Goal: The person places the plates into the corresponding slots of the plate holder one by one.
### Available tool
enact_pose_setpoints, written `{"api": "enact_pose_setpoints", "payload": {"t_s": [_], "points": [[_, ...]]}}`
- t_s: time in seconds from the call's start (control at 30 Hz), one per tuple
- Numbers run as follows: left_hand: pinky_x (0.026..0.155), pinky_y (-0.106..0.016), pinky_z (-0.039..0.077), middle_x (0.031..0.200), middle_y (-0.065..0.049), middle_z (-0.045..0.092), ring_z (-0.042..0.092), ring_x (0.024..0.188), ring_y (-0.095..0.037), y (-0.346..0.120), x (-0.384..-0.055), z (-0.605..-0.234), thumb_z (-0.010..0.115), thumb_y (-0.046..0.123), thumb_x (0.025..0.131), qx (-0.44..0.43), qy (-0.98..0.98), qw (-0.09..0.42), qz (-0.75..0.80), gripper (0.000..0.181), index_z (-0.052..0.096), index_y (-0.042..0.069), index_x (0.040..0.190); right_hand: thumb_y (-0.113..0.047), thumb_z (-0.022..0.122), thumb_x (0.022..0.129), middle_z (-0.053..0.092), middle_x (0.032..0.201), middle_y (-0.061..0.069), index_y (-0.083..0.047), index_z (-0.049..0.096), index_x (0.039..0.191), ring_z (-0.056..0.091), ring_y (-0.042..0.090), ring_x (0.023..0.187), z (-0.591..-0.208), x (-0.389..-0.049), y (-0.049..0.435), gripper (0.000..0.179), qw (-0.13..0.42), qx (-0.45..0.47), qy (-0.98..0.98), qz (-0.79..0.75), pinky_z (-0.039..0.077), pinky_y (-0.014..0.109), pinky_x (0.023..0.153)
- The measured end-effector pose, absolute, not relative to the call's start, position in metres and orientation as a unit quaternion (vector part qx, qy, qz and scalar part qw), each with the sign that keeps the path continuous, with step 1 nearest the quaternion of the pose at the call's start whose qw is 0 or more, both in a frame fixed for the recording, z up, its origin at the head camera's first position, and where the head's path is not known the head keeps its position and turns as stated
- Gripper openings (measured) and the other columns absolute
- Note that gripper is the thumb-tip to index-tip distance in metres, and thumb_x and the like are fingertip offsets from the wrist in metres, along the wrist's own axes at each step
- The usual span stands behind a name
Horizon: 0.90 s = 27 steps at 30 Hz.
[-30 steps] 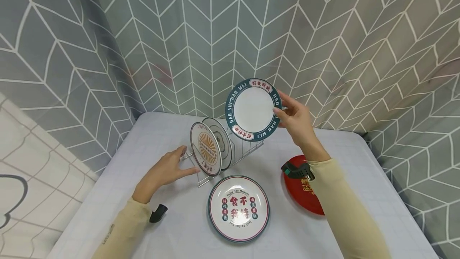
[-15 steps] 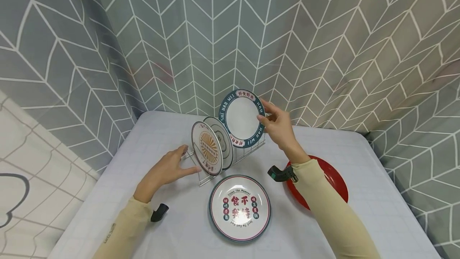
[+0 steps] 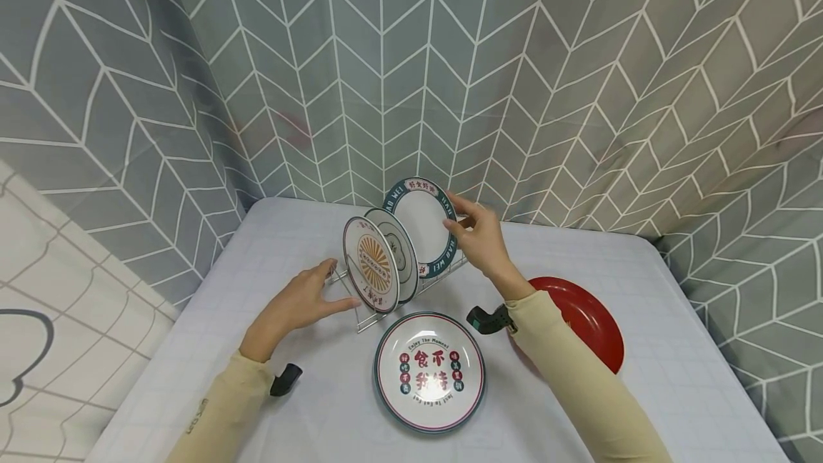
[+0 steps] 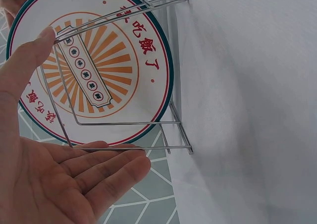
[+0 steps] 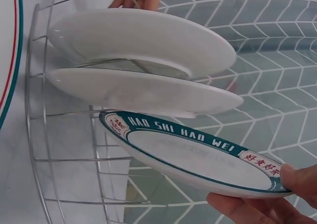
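Observation:
My right hand (image 3: 477, 236) pinches a plate with a teal lettered rim (image 3: 421, 223) by its right edge, thumb on the face and fingers behind. In the right wrist view this plate (image 5: 198, 152) leans over the wire dish rack (image 5: 44, 135), its lower edge at the wires. Two plates stand in the rack: one with an orange sunburst (image 3: 371, 264), and behind it a grey-patterned one (image 3: 401, 256). My left hand (image 3: 308, 300) holds the rack's near end; in the left wrist view, thumb and fairly straight fingers span its wire frame (image 4: 124, 123).
Before the rack lies a stack of plates (image 3: 429, 372) with red characters on top. A red plate (image 3: 581, 320) lies to the right, partly under my right forearm. A patterned curtain (image 3: 411, 77) hangs behind the white-covered table (image 3: 334, 391).
My right hand has moved left and down with the teal-rimmed plate, bringing it to the rack behind the standing plates. The left hand stays at the rack's end.

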<state>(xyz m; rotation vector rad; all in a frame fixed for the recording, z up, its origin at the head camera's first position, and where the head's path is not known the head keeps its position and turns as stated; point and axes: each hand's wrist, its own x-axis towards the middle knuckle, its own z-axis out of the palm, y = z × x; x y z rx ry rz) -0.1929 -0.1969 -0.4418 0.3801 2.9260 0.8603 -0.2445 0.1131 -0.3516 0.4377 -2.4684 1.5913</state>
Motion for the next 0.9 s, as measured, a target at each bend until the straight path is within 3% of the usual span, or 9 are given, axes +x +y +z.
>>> {"api": "enact_pose_setpoints", "payload": {"t_s": [0.23, 0.9], "points": [[0.106, -0.056, 0.043, 0.140, -0.030, 0.050, 0.052, 0.128, -0.043, -0.197, -0.193, -0.441, 0.070, 0.067, 0.077, 0.127, 0.951, 0.031, 0.281, 0.109, 0.034, -0.009, 0.145, -0.006, 0.066, 0.092, 0.063, 0.121, 0.018, -0.015, 0.056, 0.140, 0.065, 0.029, 0.086, -0.359, -0.239, 0.104, 0.049, 0.098, 0.158, -0.853, 0.487, 0.050, 0.022, 0.057], [0.105, -0.056, 0.044, 0.139, -0.030, 0.052, 0.053, 0.127, -0.043, -0.197, -0.192, -0.441, 0.069, 0.068, 0.077, 0.127, 0.952, 0.031, 0.278, 0.109, 0.034, -0.009, 0.145, -0.004, 0.068, 0.090, 0.066, 0.120, 0.019, -0.014, 0.060, 0.136, 0.067, 0.028, 0.081, -0.386, -0.237, 0.086, 0.047, 0.111, 0.163, -0.854, 0.481, 0.048, 0.022, 0.054]]}}
